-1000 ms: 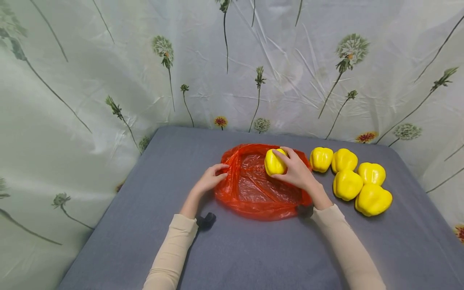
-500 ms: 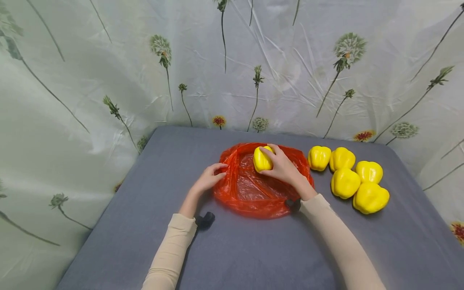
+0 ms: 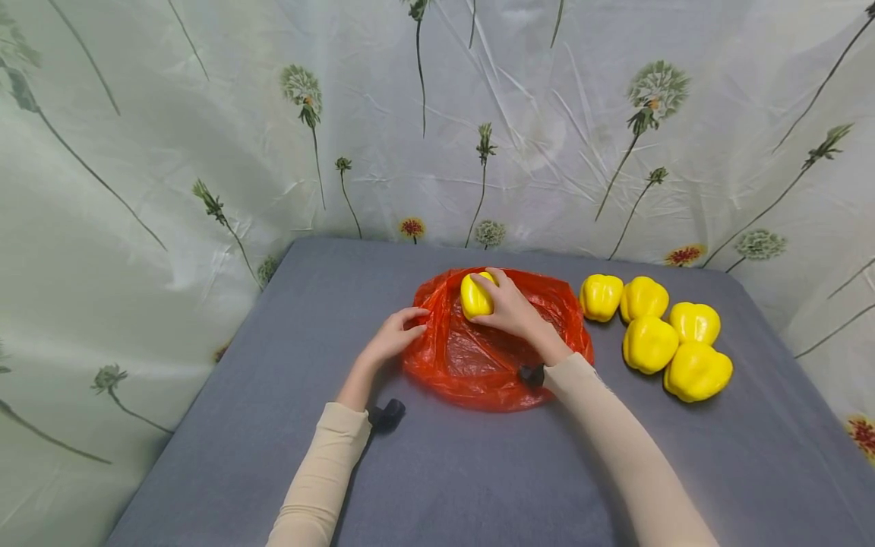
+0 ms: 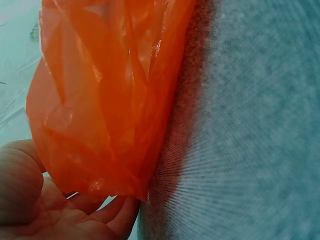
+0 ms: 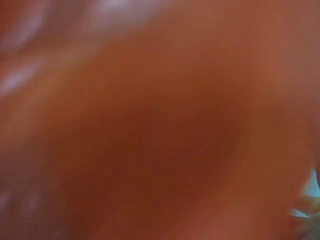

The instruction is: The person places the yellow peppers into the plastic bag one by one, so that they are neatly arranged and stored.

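Observation:
In the head view a red plastic bag [image 3: 472, 357] lies with its mouth spread wide on the grey table. My right hand [image 3: 509, 308] grips a yellow bell pepper [image 3: 475, 298] inside the bag's opening, near its far left side. At the bag's left edge, my left hand [image 3: 396, 333] holds the thin plastic with thumb and fingers. The left wrist view shows the orange-red plastic [image 4: 105, 110] between the thumb and the fingers. Blurred red plastic [image 5: 160, 140] fills most of the right wrist view and hides the pepper there.
Several more yellow bell peppers [image 3: 650, 345] stand in a cluster to the right of the bag. A flower-patterned curtain [image 3: 383, 114] hangs behind the grey table [image 3: 273, 365]. Each wrist carries a small black camera [image 3: 387, 415] that sticks out near the bag.
My right hand has carried the pepper leftward across the bag's opening, toward its far left side. The left hand stays at the bag's edge.

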Demonstrator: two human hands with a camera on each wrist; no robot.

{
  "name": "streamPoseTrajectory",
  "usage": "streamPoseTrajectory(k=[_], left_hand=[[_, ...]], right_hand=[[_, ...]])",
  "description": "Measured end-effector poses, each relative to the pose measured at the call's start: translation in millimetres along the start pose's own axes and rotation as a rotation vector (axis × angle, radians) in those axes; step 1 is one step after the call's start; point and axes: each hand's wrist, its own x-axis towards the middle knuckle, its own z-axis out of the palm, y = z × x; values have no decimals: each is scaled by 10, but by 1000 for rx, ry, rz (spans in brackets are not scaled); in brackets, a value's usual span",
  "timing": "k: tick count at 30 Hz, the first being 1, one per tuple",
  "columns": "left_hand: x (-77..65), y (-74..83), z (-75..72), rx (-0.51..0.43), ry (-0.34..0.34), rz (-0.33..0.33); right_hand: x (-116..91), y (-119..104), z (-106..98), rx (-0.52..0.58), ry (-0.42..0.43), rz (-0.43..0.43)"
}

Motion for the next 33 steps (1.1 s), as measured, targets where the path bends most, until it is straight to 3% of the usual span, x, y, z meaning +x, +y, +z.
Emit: streamPoseTrajectory(k=[33], left_hand=[[-2, 17, 1, 23, -10, 15]], right_hand=[[122, -151, 148, 26, -2, 106]])
